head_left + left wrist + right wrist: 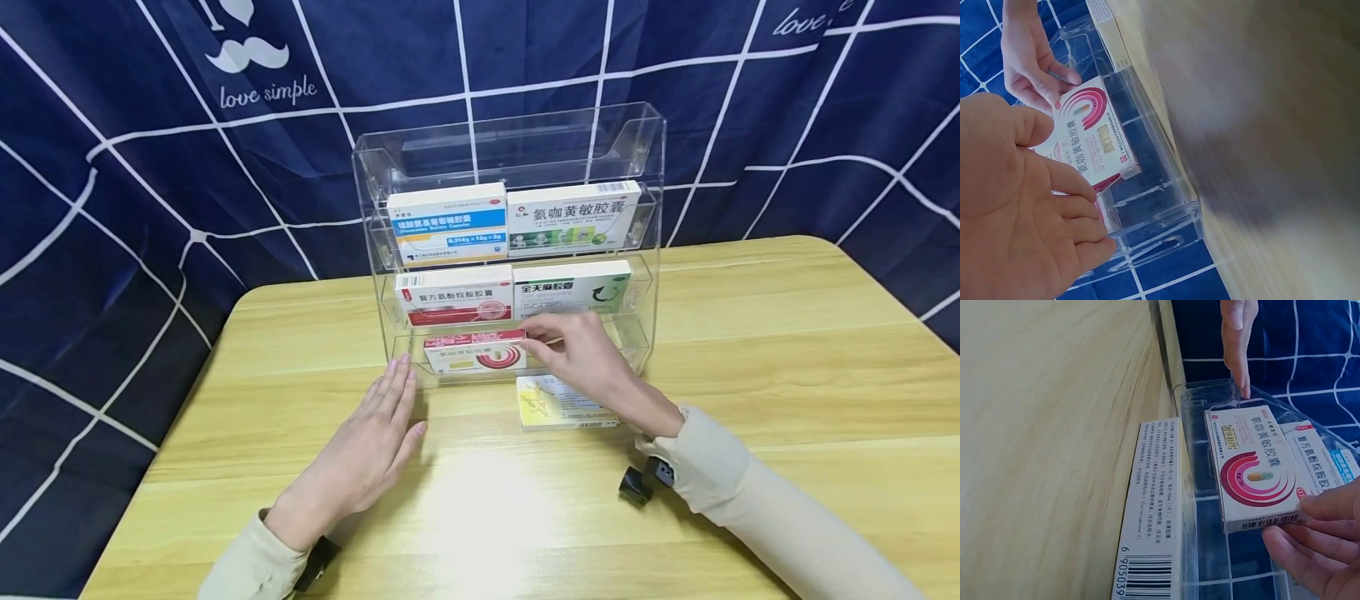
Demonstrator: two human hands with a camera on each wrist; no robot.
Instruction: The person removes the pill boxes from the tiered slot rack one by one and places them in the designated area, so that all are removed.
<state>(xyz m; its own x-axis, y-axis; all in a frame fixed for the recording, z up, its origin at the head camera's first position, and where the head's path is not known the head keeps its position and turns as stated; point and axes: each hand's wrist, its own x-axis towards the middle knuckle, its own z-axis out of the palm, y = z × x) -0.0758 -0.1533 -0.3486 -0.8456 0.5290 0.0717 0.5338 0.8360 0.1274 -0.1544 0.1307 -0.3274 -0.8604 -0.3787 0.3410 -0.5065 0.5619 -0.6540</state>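
My right hand (581, 350) pinches the right end of a red-and-white medicine box (472, 354) between thumb and fingers. That box is in the bottom tier of a clear acrylic rack (510, 150), on its left side. In the right wrist view, the box's front (1257, 465) shows pink arcs and a capsule picture. My left hand (363, 446) lies with straight fingers by the rack's lower left corner; whether the fingertips touch it I cannot tell. Below my right wrist, a yellow-and-white medicine box (558, 402) lies on the table before the rack, partly covered by that hand.
On the middle tier stand a white-and-red box (456, 300) and a green-and-white box (573, 292). Above them are a blue-and-white box (448, 229) and a green-white box (573, 221). The wooden table (765, 358) backs onto a dark blue checked cloth (540, 50).
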